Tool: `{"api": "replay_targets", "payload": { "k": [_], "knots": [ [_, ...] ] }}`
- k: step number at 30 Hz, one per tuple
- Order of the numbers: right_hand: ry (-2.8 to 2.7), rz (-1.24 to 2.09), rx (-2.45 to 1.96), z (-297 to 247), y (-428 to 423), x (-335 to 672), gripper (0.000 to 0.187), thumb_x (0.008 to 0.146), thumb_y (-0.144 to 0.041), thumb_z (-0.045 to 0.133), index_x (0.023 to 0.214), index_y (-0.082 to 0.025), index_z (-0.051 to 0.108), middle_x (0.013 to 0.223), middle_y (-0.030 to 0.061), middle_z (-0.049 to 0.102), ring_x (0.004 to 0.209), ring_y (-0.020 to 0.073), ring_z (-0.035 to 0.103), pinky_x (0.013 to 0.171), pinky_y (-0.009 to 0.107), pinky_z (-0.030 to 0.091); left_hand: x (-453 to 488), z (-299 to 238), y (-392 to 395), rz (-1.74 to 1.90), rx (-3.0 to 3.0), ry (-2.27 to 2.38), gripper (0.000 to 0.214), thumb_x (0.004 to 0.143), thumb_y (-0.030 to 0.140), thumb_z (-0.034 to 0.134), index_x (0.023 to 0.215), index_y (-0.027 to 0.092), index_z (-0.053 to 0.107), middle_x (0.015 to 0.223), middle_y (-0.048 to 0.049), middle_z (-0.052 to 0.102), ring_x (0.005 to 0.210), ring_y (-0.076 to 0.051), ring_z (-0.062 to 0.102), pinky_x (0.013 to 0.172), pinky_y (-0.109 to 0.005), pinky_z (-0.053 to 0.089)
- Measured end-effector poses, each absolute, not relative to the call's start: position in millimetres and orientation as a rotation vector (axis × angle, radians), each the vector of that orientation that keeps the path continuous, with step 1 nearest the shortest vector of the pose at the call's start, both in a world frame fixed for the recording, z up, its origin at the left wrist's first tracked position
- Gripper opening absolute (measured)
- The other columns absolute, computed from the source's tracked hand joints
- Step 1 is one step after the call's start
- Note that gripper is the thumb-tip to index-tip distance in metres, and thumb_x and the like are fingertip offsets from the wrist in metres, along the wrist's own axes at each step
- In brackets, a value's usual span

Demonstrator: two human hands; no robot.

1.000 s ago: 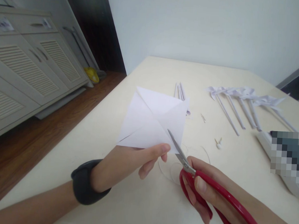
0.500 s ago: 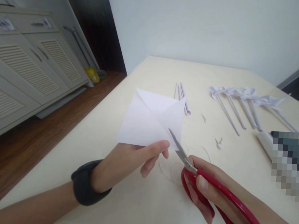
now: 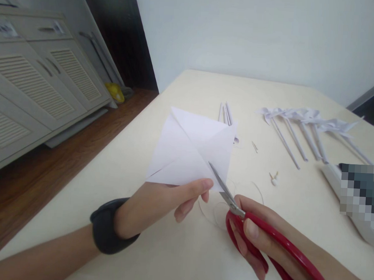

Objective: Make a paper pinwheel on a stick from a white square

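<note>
My left hand, with a dark band on its wrist, pinches the lower edge of a square sheet of white paper. Diagonal lines cross the sheet, and a slit runs inward from its lower left corner. My right hand grips red-handled scissors, thumb and fingers in the loops. Their blades straddle the paper at the lower right corner, one above the sheet and the other partly hidden beneath it.
Several paper pinwheels lie at the right. Behind the sheet are rolled paper sticks. Pushpins, small thin metal pieces and loose thread lie on the table. A partly blurred white object sits at the right edge.
The paper has tilted slightly and its upper right corner lies flatter. The slit at its lower left shows more clearly. The scissors have barely shifted.
</note>
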State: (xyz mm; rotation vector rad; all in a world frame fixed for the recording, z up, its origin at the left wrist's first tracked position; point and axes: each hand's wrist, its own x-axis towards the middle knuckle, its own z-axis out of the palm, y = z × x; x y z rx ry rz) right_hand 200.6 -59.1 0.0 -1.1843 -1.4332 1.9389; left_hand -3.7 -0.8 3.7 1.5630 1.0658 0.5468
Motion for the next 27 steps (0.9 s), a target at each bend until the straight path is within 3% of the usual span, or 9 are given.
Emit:
{"api": "replay_targets", "payload": {
  "k": [11, 23, 27],
  "knots": [
    [-1.51, 1.884, -1.071, -15, -61, 205, 0.025, 0.089, -0.041, 0.042, 0.077, -0.019, 0.04, 0.058, -0.0067, 0.043, 0.049, 0.0067, 0.041, 0.053, 0.023, 0.032, -5, 2, -1, 0.545, 1.528, 1.061, 0.034, 0.084, 0.04, 0.048, 0.06, 0.018, 0.055, 0.037, 0.009, 0.041, 0.04, -0.006, 0.044, 0.054, -0.016, 0.041],
    [-1.514, 1.864, -1.135, -10, -60, 202, 0.027, 0.089, -0.043, 0.042, 0.076, -0.02, 0.037, 0.055, -0.0077, 0.042, 0.047, 0.007, 0.038, 0.053, 0.025, 0.032, -2, 0, -2, 0.617, 1.524, 1.051, 0.029, 0.084, 0.039, 0.049, 0.065, 0.02, 0.058, 0.037, 0.0096, 0.043, 0.04, -0.007, 0.044, 0.058, -0.018, 0.043],
    [-1.526, 1.786, -1.193, -9, -58, 202, 0.029, 0.088, -0.045, 0.043, 0.073, -0.021, 0.036, 0.053, -0.0078, 0.041, 0.045, 0.0074, 0.037, 0.051, 0.024, 0.033, -1, 1, -4, 0.671, 1.522, 1.059, 0.038, 0.087, 0.038, 0.044, 0.054, 0.019, 0.053, 0.037, 0.0081, 0.044, 0.046, -0.008, 0.049, 0.07, -0.019, 0.044]
  ]
}}
